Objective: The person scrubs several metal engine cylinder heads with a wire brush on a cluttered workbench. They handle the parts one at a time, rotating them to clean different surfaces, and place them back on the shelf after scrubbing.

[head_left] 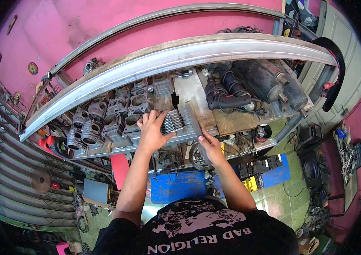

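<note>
Black shirt [206,231] at six o'clock. Finned metal block [173,121] on worktop [123,147], twelve o'clock from shirt, left grip [152,131] clasping it; right grip [212,148] wrapped round dark flat bar [194,122] at block's three o'clock.

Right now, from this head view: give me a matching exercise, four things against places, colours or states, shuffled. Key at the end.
Things:
1. Left hand
2. Right hand
3. Corded power tool
4. Wall

Matches:
A. Pink
B. Holding a long flat bar
C. Lying beside the dark cylinders
D. Gripping a finned metal part

Pairs: 1-D, 2-B, 3-C, 4-A
</note>
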